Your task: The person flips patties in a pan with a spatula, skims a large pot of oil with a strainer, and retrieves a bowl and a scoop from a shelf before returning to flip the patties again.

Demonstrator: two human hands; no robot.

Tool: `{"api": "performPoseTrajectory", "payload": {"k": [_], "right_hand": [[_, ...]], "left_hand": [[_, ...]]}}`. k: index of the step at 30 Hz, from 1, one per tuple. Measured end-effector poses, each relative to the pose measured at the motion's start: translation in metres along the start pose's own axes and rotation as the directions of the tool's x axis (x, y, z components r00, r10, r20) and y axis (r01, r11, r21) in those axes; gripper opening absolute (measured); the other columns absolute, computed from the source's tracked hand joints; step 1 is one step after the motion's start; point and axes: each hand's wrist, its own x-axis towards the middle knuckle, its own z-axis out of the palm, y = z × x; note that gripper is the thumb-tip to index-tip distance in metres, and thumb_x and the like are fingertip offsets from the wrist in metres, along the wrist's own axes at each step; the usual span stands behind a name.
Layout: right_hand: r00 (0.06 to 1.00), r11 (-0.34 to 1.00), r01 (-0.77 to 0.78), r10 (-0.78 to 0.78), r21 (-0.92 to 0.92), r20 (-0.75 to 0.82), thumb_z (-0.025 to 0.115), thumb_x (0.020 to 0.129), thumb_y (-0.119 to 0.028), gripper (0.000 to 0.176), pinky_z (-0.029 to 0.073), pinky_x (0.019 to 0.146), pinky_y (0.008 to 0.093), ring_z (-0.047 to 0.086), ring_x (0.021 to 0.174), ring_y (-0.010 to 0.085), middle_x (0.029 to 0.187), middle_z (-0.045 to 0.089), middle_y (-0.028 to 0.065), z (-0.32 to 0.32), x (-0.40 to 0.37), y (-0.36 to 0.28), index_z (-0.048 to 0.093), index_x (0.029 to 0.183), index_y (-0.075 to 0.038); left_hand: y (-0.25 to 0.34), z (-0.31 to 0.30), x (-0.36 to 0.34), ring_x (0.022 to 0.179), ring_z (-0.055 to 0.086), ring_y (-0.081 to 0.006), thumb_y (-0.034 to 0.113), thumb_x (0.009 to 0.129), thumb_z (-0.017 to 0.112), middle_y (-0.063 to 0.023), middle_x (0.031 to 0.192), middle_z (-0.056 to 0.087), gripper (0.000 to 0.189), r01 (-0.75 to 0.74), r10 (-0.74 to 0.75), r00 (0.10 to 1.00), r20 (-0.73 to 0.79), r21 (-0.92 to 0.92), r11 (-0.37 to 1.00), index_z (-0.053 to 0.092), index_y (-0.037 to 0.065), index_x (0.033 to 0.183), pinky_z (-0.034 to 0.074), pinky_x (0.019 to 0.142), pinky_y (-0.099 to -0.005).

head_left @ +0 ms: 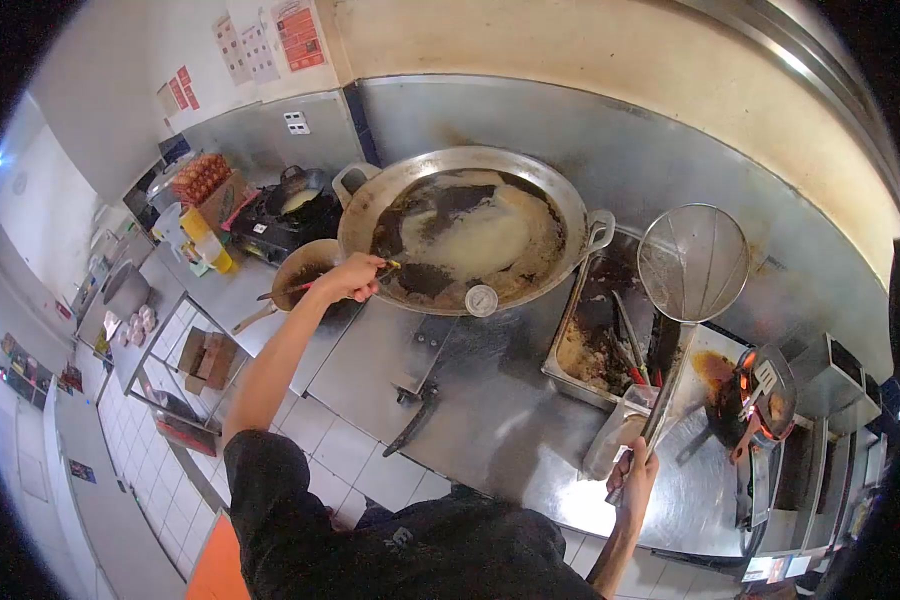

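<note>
A large two-handled wok [440, 165] holds oil with pale foam at its middle. My left hand [352, 278] is closed at the wok's near left rim, over a small yellowish thing too small to name. Clipped at the near rim is a round dial thermometer [481, 300]. My right hand [633, 473] grips the long handle of a wire strainer [694, 262], whose round basket is held up to the right of the wok. Beneath it, a metal tray [582, 388] holds crumbs and red-handled tongs [637, 372].
A brown pan [305, 268] sits left of the wok, with a black stove and small pan [300, 196] behind. Yellow bottles [206, 243] stand farther left. A clear container [610, 445] lies near my right hand. A pan [770, 395] rests over a glowing burner at right.
</note>
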Motion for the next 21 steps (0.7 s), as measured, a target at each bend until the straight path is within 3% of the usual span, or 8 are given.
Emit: {"api": "performPoseTrajectory", "payload": {"k": [2,6,8,12,14,16,21], "right_hand": [[1.000,1.000,-0.006,0.006,0.003,0.000,0.052,0.096,-0.033,0.027,0.032,0.028,0.0250,0.038,0.034,0.0084,0.053,0.036,-0.0026,-0.001,0.003,0.002,0.047,0.087,-0.008],[1.000,1.000,-0.010,0.010,-0.013,-0.002,0.051,0.096,-0.034,0.028,0.032,0.028,0.0251,0.038,0.035,0.0087,0.054,0.037,-0.0022,0.000,0.005,0.001,0.047,0.086,-0.008],[1.000,1.000,-0.013,0.013,-0.013,0.001,0.051,0.096,-0.034,0.028,0.032,0.029,0.0251,0.038,0.035,0.0087,0.054,0.037,-0.0020,0.000,0.005,0.001,0.047,0.086,-0.009],[0.999,1.000,-0.019,0.020,-0.006,0.031,0.051,0.096,-0.036,0.028,0.031,0.029,0.0249,0.038,0.035,0.0086,0.054,0.038,-0.0020,0.000,0.004,0.002,0.048,0.087,-0.009],[0.999,1.000,-0.025,0.025,-0.003,0.029,0.050,0.096,-0.036,0.028,0.031,0.029,0.0249,0.038,0.035,0.0085,0.055,0.038,-0.0020,0.001,0.003,0.001,0.048,0.088,-0.009],[0.999,0.999,-0.037,0.037,0.001,0.029,0.049,0.097,-0.032,0.029,0.034,0.030,0.0272,0.037,0.035,0.0103,0.054,0.038,-0.0009,0.006,0.000,-0.004,0.040,0.080,-0.010],[0.999,0.999,-0.035,0.034,0.011,0.037,0.050,0.096,-0.032,0.029,0.035,0.030,0.0270,0.037,0.034,0.0099,0.054,0.037,-0.0010,0.005,-0.001,-0.003,0.040,0.080,-0.010]], "left_hand": [[0.000,0.010,0.005,0.040,0.036,-0.0071,0.004,0.084,0.036,-0.0073,0.062,0.051,0.058,0.023,-0.008,0.988,0.157,-0.088,0.996,0.033,0.005,0.142,0.028,0.033,-0.0244],[0.027,0.040,-0.015,0.041,0.032,-0.0047,0.003,0.086,0.034,-0.0051,0.062,0.047,0.056,0.015,-0.007,0.981,0.193,-0.040,0.999,0.033,0.005,0.142,0.025,0.034,-0.0221],[0.035,0.052,-0.016,0.042,0.029,-0.0038,0.003,0.089,0.031,-0.0032,0.063,0.046,0.054,0.070,-0.031,0.961,0.275,-0.132,0.989,0.032,0.006,0.143,0.023,0.034,-0.0201],[0.062,0.073,-0.025,0.042,0.027,-0.0028,0.005,0.092,0.029,-0.0006,0.063,0.042,0.050,0.040,-0.001,0.943,0.333,-0.110,0.993,0.033,0.005,0.142,0.021,0.034,-0.0191],[0.069,0.075,-0.021,0.042,0.026,-0.0019,0.006,0.094,0.029,0.0022,0.062,0.038,0.047,0.085,0.006,0.915,0.404,-0.208,0.974,0.033,0.004,0.141,0.021,0.034,-0.0181],[0.069,0.076,-0.016,0.042,0.026,-0.0016,0.006,0.095,0.029,0.0032,0.061,0.035,0.046,0.091,0.031,0.901,0.434,-0.257,0.962,0.034,0.003,0.141,0.021,0.034,-0.0178],[0.075,0.088,-0.015,0.041,0.026,-0.0009,0.009,0.097,0.030,0.0051,0.061,0.032,0.044,0.126,0.050,0.904,0.424,-0.378,0.917,0.036,0.003,0.140,0.022,0.033,-0.0169]]}}
